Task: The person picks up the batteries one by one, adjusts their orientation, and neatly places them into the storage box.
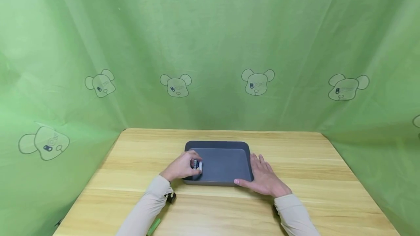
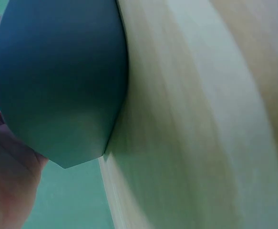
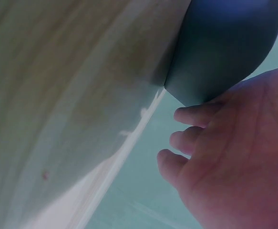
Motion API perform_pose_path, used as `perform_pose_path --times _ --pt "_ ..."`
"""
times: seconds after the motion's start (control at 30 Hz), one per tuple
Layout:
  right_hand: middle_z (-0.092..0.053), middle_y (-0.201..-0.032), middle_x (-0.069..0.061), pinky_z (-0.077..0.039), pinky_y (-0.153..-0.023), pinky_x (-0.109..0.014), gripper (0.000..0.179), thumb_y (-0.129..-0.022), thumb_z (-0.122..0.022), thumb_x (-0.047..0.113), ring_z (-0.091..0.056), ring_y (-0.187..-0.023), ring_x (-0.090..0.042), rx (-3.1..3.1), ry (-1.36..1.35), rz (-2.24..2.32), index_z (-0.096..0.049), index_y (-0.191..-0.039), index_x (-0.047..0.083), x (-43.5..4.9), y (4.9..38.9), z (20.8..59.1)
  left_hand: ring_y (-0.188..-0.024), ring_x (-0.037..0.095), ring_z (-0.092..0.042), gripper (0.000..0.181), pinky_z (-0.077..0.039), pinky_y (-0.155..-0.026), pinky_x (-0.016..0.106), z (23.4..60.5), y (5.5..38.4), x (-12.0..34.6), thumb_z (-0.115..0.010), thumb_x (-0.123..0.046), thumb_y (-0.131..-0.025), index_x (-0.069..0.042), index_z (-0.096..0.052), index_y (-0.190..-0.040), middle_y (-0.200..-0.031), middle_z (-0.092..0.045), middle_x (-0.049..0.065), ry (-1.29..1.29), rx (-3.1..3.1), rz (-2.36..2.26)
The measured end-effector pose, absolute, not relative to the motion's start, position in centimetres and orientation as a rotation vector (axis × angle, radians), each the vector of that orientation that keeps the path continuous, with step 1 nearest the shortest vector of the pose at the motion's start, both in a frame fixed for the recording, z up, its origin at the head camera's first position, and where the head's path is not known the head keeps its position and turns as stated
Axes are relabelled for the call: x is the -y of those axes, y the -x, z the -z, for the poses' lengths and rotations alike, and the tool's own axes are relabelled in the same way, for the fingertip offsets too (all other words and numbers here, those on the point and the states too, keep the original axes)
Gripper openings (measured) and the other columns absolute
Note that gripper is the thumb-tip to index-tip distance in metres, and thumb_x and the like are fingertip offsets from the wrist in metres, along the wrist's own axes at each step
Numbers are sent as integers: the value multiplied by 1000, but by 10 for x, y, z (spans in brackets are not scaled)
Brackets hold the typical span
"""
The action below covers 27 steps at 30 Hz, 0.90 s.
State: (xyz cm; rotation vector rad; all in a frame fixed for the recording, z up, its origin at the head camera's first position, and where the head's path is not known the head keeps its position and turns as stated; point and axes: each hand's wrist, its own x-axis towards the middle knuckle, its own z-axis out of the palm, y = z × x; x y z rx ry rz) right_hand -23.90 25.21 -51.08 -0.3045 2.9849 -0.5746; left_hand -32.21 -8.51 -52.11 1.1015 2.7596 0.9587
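A dark grey rectangular tray (image 1: 226, 165) with raised walls lies on the wooden table, and its outer wall (image 2: 62, 86) fills much of the left wrist view. Over the tray's left side, my left hand (image 1: 182, 165) pinches a few small black-and-white battery-like pieces (image 1: 197, 165) between thumb and fingers. They are partly covered by the fingers, and the left wrist view hides them behind the wall. My right hand (image 1: 265, 177) rests against the tray's right side with fingers extended and the thumb at the near right corner. In the right wrist view its palm (image 3: 243, 157) shows beside the wall.
The light wooden table (image 1: 315, 181) extends around the tray on all sides. A green strip-like object (image 1: 153, 227) lies near the left forearm at the front. Green curtains (image 1: 216, 108) with bear-face prints stand behind the table and at both sides.
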Motion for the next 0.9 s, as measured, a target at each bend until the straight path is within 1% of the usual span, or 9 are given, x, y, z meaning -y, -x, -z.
perform_pose_path --times 0.3,0.57,0.73,0.9 --pt "-12 -170 -30 -13 -128 -66 129 -84 -56 83 -7 -158 -52 -2990 304 566 -11 -161 -10 -252 239 511 -72 2 -56 44 -52 -65 16 522 326 85 -83 -18 -81 2 -73 -119 -121 -68 10 -1127 -2754 -908" --pt "-13 -170 -31 -13 -128 -66 129 -84 -57 83 -7 -157 -53 -2992 305 576 -11 -161 -10 -252 239 510 -74 0 -54 42 -51 -66 16 522 327 83 -84 -19 -82 -1 -74 -118 -116 -69 6 -1142 -2774 -857" --pt "-13 -170 -31 -14 -128 -66 129 -84 -57 83 -7 -157 -53 -2991 304 578 -10 -161 -10 -252 239 510 -76 4 -57 42 -51 -68 16 523 328 82 -84 -19 -81 -2 -74 -118 -115 -69 5 -1151 -2787 -836" --pt "-13 -170 -31 -14 -128 -66 129 -84 -57 83 -7 -157 -53 -2988 301 577 -10 -161 -10 -251 239 510 -85 11 -62 42 -54 -75 19 523 328 81 -84 -19 -82 -2 -74 -119 -116 -70 5 -1163 -2791 -812"
